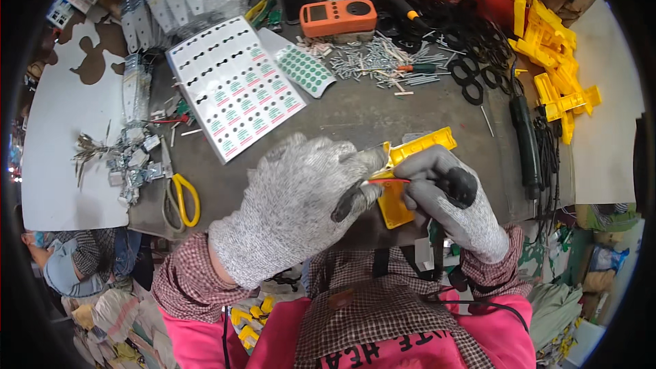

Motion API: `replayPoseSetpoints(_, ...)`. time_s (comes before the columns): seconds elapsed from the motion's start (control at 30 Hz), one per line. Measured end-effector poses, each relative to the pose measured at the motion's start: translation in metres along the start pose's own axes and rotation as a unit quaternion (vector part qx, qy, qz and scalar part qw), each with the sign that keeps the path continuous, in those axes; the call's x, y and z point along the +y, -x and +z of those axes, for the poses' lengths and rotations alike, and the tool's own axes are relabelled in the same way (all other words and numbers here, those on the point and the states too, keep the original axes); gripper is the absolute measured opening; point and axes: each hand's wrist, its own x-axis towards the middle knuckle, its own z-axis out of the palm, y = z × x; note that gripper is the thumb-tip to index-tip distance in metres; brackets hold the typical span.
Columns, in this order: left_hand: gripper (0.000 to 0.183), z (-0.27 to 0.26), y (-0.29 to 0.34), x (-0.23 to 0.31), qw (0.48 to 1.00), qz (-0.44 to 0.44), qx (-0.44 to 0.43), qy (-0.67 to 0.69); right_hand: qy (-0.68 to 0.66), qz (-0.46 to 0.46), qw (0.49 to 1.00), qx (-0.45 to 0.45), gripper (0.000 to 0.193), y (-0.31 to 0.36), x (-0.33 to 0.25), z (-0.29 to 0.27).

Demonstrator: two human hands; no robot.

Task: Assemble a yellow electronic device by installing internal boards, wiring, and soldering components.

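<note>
Here, the red wire (388, 180): it spans the short gap between the two hands, above the yellow plastic piece (396, 210).
Right hand (447, 198): the fingers are curled and closed, gripping one end of the wire.
Left hand (297, 198): the fingers are bent, with the thumb beside the other end; I cannot tell if the tips close on it.
Wire handling: probably very light and soft to bend; a hard pull may damage it, so a pinch on the red covering seems best.
Yellow piece: smooth, angular, with raised edges; it is likely light, stiff, a little slippery, better taken by its long edges.
Gloves (478, 229): grey speckled knit, darker at some fingertips.
Around: thin metal screws (362, 61) in a loose heap, a flat sticker sheet (236, 85), yellow-handled scissors (196, 199).
</note>
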Motion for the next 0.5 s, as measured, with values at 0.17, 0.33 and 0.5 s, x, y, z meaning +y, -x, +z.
replayPoseSetpoints(0.17,0.026,0.044,0.007,-0.004,0.948,-0.063,0.008,0.313,0.256,-0.121,0.955,0.093,0.019,0.007,0.024,-0.011)
replayPoseSetpoints(0.33,0.017,0.063,0.002,-0.006,0.92,-0.03,-0.067,0.385,0.195,-0.077,0.974,0.085,0.019,0.002,0.036,-0.025)
replayPoseSetpoints(0.5,0.02,0.081,-0.008,-0.016,0.926,0.059,0.018,0.372,0.277,-0.165,0.942,0.09,0.021,-0.005,0.038,-0.03)
